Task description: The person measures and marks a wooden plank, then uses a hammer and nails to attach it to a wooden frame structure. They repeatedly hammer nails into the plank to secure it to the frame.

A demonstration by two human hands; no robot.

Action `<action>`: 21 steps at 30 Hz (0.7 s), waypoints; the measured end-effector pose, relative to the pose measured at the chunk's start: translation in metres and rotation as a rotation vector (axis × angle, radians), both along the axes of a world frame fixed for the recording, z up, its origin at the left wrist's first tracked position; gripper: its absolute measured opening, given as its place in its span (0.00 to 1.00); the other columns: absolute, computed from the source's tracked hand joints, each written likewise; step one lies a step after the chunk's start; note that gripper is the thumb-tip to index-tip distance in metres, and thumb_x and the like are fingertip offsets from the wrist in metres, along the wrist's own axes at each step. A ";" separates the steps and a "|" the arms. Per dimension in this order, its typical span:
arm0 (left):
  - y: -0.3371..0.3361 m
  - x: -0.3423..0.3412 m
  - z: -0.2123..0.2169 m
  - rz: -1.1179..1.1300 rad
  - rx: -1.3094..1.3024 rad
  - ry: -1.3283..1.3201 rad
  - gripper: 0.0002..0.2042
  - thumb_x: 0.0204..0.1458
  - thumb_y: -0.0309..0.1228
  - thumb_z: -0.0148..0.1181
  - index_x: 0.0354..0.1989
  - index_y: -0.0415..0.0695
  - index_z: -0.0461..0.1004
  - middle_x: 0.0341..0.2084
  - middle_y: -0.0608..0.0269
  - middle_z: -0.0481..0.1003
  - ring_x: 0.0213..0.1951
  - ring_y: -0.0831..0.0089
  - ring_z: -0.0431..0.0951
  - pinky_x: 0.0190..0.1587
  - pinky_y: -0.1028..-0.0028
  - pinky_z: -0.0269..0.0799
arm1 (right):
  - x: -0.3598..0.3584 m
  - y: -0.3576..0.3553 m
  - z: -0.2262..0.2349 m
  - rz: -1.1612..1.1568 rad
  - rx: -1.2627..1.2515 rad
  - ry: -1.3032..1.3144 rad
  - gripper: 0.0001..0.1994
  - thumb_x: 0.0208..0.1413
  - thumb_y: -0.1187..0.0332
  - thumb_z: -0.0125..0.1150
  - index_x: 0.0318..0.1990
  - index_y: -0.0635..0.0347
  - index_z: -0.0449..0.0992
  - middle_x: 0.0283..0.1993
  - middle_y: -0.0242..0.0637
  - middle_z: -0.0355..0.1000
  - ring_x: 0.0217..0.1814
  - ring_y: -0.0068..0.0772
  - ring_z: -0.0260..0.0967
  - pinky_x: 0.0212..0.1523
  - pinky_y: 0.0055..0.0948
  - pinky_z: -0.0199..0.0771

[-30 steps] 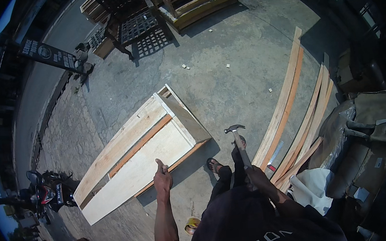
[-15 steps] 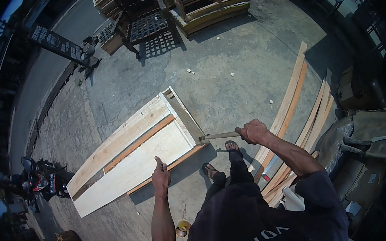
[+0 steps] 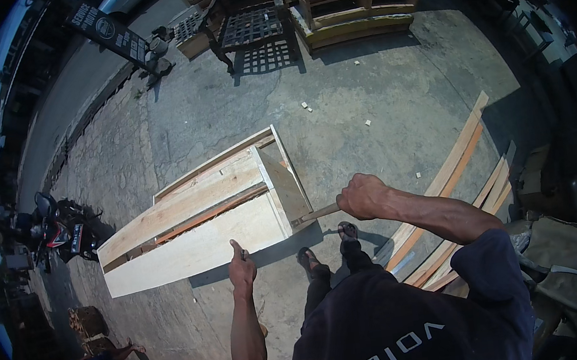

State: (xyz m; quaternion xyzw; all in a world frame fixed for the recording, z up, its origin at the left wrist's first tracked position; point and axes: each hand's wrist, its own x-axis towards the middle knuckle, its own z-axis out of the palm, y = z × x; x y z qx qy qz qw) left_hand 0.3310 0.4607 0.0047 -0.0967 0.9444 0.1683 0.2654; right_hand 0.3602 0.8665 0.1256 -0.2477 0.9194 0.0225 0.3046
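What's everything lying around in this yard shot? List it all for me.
Long wooden box: one, pale wood, on the concrete at centre.
Hammer: one, wooden handle, its head hidden at the box's near end.
Loose planks: several, pale and orange, on the ground at right.
Pallets: a stack, yellowish, top.
Motorbike: one, dark with red, left.
Sandalled feet: two, below the box.
Left hand: pinching something small near the box's side.
Right hand: gripping the hammer.

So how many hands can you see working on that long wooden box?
2. The left hand is by the near side of the long wooden box. The right hand grips a hammer handle at the box's end.
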 end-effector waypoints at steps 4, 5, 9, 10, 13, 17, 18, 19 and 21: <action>0.002 0.002 0.001 0.015 -0.004 0.010 0.31 0.69 0.30 0.45 0.81 0.59 0.48 0.48 0.37 0.80 0.49 0.46 0.83 0.52 0.56 0.74 | -0.001 0.018 0.005 -0.022 -0.106 0.033 0.09 0.60 0.69 0.60 0.42 0.58 0.85 0.37 0.42 0.83 0.42 0.45 0.84 0.47 0.45 0.81; 0.003 0.003 0.000 0.036 0.006 0.002 0.31 0.69 0.30 0.45 0.81 0.59 0.48 0.47 0.37 0.81 0.49 0.46 0.83 0.52 0.56 0.74 | -0.001 0.025 0.001 -0.040 -0.119 0.035 0.09 0.60 0.68 0.59 0.42 0.59 0.84 0.37 0.42 0.83 0.42 0.45 0.84 0.47 0.45 0.81; 0.006 0.005 -0.003 0.113 0.039 -0.007 0.33 0.68 0.29 0.46 0.81 0.60 0.48 0.43 0.40 0.82 0.45 0.48 0.83 0.51 0.58 0.74 | 0.002 0.043 -0.028 -0.144 -0.069 -0.054 0.11 0.62 0.67 0.56 0.44 0.60 0.83 0.39 0.45 0.83 0.45 0.47 0.84 0.48 0.46 0.81; 0.007 0.006 -0.003 0.130 0.036 -0.016 0.33 0.67 0.28 0.46 0.81 0.60 0.48 0.43 0.42 0.82 0.44 0.48 0.83 0.51 0.58 0.74 | 0.005 0.043 -0.038 -0.169 -0.089 -0.020 0.12 0.63 0.66 0.55 0.45 0.60 0.82 0.40 0.46 0.83 0.47 0.47 0.83 0.49 0.46 0.81; 0.011 0.006 -0.003 0.140 0.041 0.019 0.34 0.67 0.27 0.46 0.81 0.61 0.47 0.42 0.45 0.82 0.43 0.50 0.83 0.50 0.58 0.75 | 0.012 0.048 -0.067 -0.269 0.056 -0.146 0.13 0.64 0.65 0.53 0.44 0.59 0.83 0.42 0.48 0.83 0.50 0.49 0.82 0.52 0.45 0.81; 0.015 0.009 -0.005 0.165 0.035 0.031 0.33 0.68 0.29 0.45 0.81 0.62 0.48 0.39 0.44 0.82 0.40 0.50 0.82 0.47 0.57 0.75 | 0.007 0.069 -0.118 -0.337 -0.004 -0.147 0.13 0.62 0.64 0.54 0.44 0.57 0.83 0.42 0.48 0.83 0.50 0.51 0.82 0.54 0.47 0.81; 0.014 0.010 -0.005 0.176 0.016 0.021 0.32 0.69 0.30 0.45 0.81 0.62 0.48 0.38 0.43 0.82 0.39 0.49 0.82 0.47 0.57 0.75 | 0.011 0.072 -0.131 -0.326 -0.003 -0.194 0.13 0.62 0.62 0.56 0.45 0.56 0.83 0.41 0.47 0.83 0.48 0.51 0.83 0.53 0.47 0.81; 0.016 0.010 -0.006 0.164 0.023 0.047 0.31 0.70 0.31 0.45 0.81 0.62 0.49 0.37 0.42 0.81 0.38 0.49 0.82 0.46 0.57 0.74 | 0.010 0.077 -0.145 -0.312 -0.016 -0.204 0.13 0.61 0.61 0.57 0.45 0.55 0.83 0.39 0.46 0.83 0.47 0.51 0.83 0.52 0.48 0.81; 0.016 0.012 -0.007 0.177 0.007 0.071 0.29 0.71 0.34 0.45 0.80 0.61 0.49 0.34 0.39 0.80 0.36 0.48 0.81 0.44 0.57 0.74 | 0.001 0.084 -0.174 -0.289 -0.054 -0.192 0.13 0.59 0.58 0.60 0.45 0.53 0.83 0.37 0.45 0.83 0.44 0.50 0.83 0.51 0.48 0.80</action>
